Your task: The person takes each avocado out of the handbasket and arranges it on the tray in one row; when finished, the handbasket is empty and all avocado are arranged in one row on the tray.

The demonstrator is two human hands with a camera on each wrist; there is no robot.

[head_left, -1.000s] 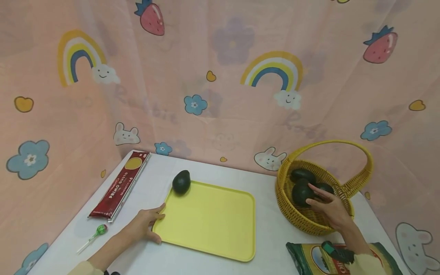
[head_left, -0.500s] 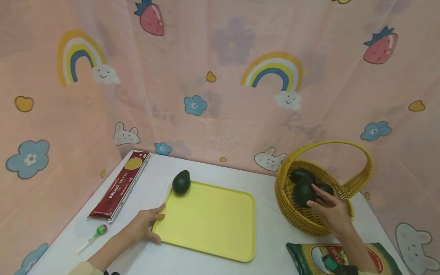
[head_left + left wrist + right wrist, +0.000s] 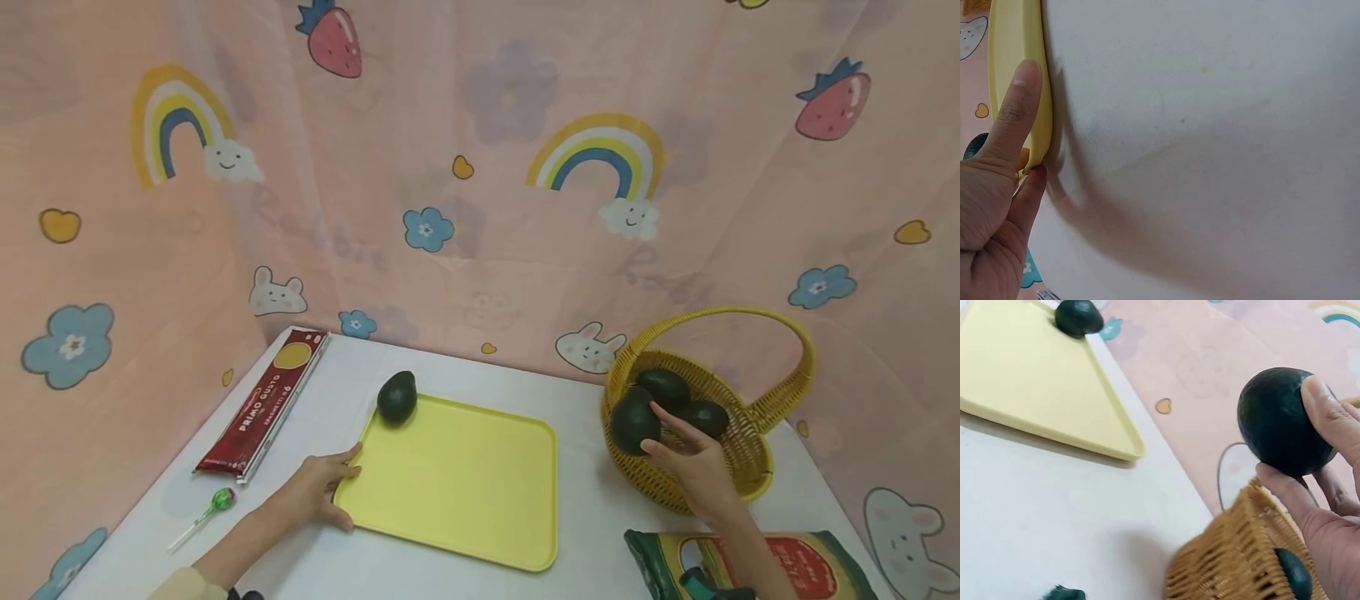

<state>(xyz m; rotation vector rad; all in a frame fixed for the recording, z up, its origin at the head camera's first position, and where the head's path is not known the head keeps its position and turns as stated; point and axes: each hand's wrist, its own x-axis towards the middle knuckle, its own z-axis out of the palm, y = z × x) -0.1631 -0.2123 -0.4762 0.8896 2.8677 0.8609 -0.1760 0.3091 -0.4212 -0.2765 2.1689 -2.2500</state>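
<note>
Pinched between thumb and fingers of my right hand point(image 3: 693, 471) is a dark green avocado point(image 3: 634, 421), raised over the left rim of the yellow wicker basket point(image 3: 750, 467). Two more avocados lie inside the basket, one at the back point(image 3: 664, 387) and one behind my fingers point(image 3: 707, 418). My left hand point(image 3: 315, 490) grips the left edge of a yellow tray point(image 3: 465, 483); the left wrist view shows the thumb point(image 3: 1016, 115) along its rim and fingers underneath. Another avocado point(image 3: 397, 398) sits at the tray's far left corner.
A red spaghetti packet point(image 3: 264, 404) lies at the left of the white table, with a green lollipop point(image 3: 221, 500) below it. At the front right, a green and gold bag point(image 3: 802, 562) lies beneath my right forearm. A patterned pink cloth hangs behind.
My right hand has lifted the avocado from among the others and carried it left to the basket's rim. The left hand and tray stay in place.
</note>
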